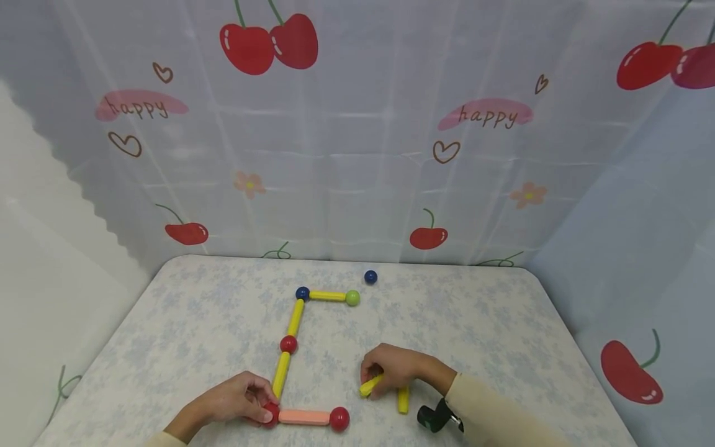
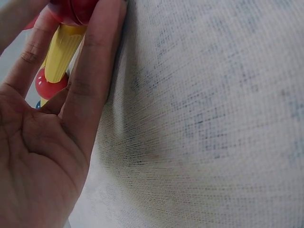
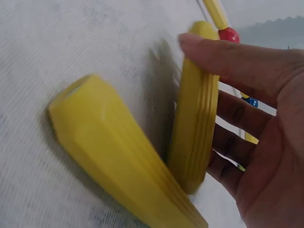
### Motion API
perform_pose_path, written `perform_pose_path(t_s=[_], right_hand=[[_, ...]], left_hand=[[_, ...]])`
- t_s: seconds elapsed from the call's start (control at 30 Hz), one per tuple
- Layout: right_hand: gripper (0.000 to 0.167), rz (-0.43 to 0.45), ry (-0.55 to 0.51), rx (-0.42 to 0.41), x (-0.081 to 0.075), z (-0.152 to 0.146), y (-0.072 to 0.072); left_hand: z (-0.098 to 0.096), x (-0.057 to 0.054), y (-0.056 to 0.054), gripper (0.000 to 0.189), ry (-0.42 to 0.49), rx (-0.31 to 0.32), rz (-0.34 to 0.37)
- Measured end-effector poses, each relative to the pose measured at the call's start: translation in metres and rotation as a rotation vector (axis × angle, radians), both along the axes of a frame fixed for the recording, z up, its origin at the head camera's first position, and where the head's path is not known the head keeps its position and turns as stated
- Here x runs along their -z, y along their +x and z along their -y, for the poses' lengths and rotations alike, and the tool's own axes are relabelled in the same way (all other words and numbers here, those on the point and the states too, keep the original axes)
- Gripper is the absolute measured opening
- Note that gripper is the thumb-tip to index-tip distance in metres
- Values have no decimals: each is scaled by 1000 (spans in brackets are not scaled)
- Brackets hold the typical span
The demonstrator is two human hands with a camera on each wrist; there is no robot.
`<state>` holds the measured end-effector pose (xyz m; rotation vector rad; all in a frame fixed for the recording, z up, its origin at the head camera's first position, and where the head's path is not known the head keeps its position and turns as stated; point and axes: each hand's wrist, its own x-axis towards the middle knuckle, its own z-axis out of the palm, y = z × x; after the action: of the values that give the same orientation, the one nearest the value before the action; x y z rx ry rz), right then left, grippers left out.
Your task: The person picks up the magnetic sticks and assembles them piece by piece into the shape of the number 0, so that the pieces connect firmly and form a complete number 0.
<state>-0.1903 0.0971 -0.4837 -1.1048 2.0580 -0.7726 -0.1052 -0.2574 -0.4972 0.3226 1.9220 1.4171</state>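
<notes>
At the front left of the table, my left hand [image 1: 240, 398] pinches a red ball [image 1: 270, 415] at the corner of a rod-and-ball figure. From that ball a yellow rod [image 1: 282, 375] runs away from me, and a pink rod [image 1: 304, 417] leads right to another red ball [image 1: 339, 419]. My right hand [image 1: 395, 367] grips a loose yellow rod [image 3: 194, 114] between thumb and fingers, to the right of the figure. A second loose yellow rod [image 3: 118, 147] lies on the table close beside it.
The figure continues through a middle red ball [image 1: 288, 344], a yellow rod [image 1: 296, 318], a blue ball [image 1: 302, 293], another yellow rod [image 1: 328, 296] and a green ball [image 1: 352, 298]. A separate blue ball [image 1: 371, 277] lies near the far edge. A curtain [image 1: 346, 136] hangs behind the table.
</notes>
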Motion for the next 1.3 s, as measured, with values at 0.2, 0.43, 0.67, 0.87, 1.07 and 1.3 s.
perform_pose_path(t_s=[0.2,0.43,0.67,0.87,1.07,1.3], right_hand=[[18,57,-123,143,5,6,-2],[26,260,-216,326,15,14,1],[24,393,-303,464,27,24,6],[26,530,-357,549,31,32,12],[25,564,-367,587,32,37,16],[23,568,-369,593,35,40,19]], left_hand=[[1,3,0,23,13,3,-8],[1,3,1,25,44,8,5],[3,4,2,27,64,16,12],[3,4,2,27,72,19,6],[3,5,2,27,82,22,-4],[3,5,3,27,70,25,-13]])
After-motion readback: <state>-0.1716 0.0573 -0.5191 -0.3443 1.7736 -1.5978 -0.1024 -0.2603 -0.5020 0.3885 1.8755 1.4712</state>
